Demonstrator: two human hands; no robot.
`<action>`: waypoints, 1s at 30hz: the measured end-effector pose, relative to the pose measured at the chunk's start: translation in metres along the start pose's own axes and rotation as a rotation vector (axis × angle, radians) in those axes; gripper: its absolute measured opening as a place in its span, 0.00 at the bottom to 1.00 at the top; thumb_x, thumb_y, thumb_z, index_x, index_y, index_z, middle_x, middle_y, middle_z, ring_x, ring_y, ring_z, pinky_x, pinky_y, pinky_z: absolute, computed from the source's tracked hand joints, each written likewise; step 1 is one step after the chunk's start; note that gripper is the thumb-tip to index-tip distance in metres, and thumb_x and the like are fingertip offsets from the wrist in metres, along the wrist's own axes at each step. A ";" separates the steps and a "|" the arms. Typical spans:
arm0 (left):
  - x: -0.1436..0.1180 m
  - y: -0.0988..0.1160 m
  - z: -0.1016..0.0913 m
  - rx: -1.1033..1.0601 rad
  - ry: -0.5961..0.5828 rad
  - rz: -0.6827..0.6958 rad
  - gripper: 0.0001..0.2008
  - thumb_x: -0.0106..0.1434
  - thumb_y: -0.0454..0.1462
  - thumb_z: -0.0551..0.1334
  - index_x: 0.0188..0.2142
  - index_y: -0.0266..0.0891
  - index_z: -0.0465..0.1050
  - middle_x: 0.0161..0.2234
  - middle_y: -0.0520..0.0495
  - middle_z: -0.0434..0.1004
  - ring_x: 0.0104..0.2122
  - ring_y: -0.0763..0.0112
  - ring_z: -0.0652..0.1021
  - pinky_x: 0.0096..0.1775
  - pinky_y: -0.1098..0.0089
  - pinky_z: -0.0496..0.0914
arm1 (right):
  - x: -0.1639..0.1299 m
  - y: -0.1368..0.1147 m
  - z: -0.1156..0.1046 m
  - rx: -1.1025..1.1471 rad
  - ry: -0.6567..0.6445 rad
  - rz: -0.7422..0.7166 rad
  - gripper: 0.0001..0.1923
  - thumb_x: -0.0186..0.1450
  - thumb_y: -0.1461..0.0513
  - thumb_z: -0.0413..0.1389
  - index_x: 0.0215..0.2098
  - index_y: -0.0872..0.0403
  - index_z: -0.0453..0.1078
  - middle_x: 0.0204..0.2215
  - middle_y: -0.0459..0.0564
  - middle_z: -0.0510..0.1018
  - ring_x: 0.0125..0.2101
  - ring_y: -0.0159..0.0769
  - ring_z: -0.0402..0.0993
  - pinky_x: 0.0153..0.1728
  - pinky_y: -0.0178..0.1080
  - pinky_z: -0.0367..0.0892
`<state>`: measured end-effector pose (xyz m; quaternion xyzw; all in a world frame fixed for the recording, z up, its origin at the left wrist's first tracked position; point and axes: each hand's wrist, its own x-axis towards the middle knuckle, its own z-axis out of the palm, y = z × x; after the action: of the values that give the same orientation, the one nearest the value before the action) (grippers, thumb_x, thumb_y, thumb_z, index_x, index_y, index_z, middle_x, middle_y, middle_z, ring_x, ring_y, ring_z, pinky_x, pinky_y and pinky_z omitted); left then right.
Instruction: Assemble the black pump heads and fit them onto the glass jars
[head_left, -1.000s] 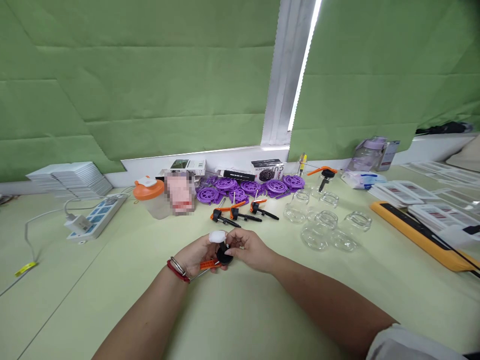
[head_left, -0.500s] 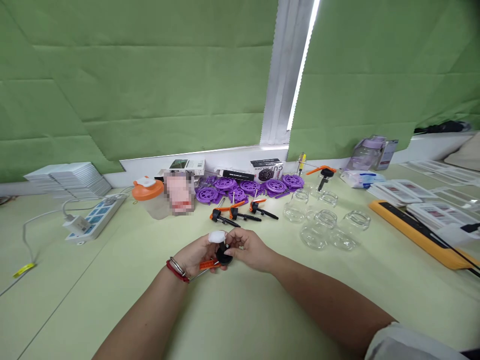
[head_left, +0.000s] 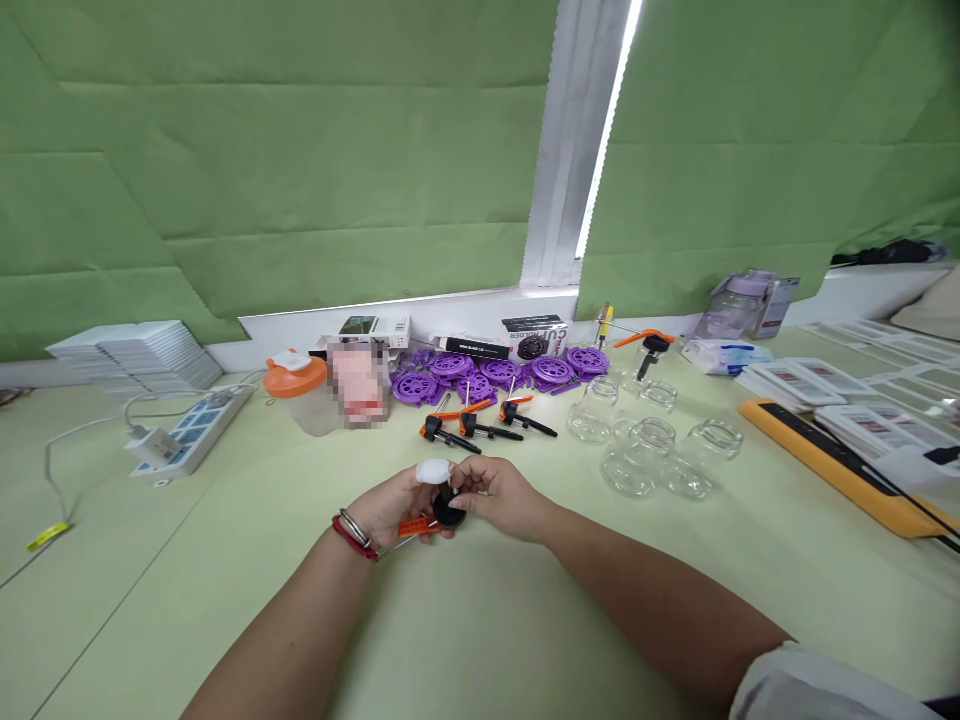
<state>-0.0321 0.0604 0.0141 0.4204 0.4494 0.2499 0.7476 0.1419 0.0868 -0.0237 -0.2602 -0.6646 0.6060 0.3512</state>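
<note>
Low over the near part of the table, my left hand point(head_left: 397, 505) is closed around a black-and-orange part with a metal rod point(head_left: 448, 511). The part has a round black base and an orange arm, and its thin rod points toward my wrist. A white rounded piece point(head_left: 433, 471) sits at its top by my left thumb; whether it is joined on, I cannot tell. My right hand point(head_left: 499, 497) pinches the black section from the right side, fingertips partly hidden. Just beyond lie several similar black-and-orange parts point(head_left: 487, 430) with black stems.
Purple wheel-like pieces point(head_left: 501, 373) lie behind, before some small boxes point(head_left: 534, 340). Glass jars point(head_left: 634, 465) stand at right, near an orange-and-black bar point(head_left: 832, 460). On the left are an orange-lidded cup point(head_left: 296, 378), a power strip point(head_left: 196, 436) and stacked white sheets point(head_left: 139, 355).
Both hands keep nearly the same grip on the black-and-orange part. Only a slight shift of the view shows.
</note>
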 end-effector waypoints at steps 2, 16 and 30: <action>0.000 0.000 0.000 0.003 -0.002 0.004 0.22 0.54 0.53 0.57 0.38 0.38 0.66 0.29 0.46 0.71 0.24 0.67 0.75 0.20 0.73 0.59 | 0.000 0.000 0.000 -0.008 0.004 -0.004 0.13 0.53 0.59 0.63 0.31 0.55 0.65 0.24 0.42 0.68 0.25 0.28 0.63 0.31 0.36 0.63; 0.001 -0.002 0.001 0.025 0.016 0.019 0.20 0.52 0.52 0.57 0.34 0.37 0.65 0.27 0.47 0.69 0.24 0.67 0.75 0.20 0.74 0.60 | 0.000 0.000 -0.001 -0.032 0.017 -0.012 0.12 0.53 0.58 0.63 0.31 0.55 0.67 0.25 0.44 0.70 0.26 0.30 0.67 0.32 0.38 0.65; 0.001 -0.002 0.002 0.016 0.020 0.022 0.20 0.53 0.50 0.56 0.37 0.38 0.66 0.28 0.47 0.69 0.23 0.68 0.74 0.19 0.74 0.59 | 0.000 0.000 -0.001 -0.016 0.019 -0.004 0.09 0.53 0.62 0.62 0.29 0.55 0.66 0.24 0.43 0.70 0.25 0.29 0.65 0.31 0.36 0.63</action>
<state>-0.0296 0.0588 0.0126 0.4289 0.4543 0.2586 0.7368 0.1427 0.0874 -0.0235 -0.2676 -0.6666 0.5973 0.3568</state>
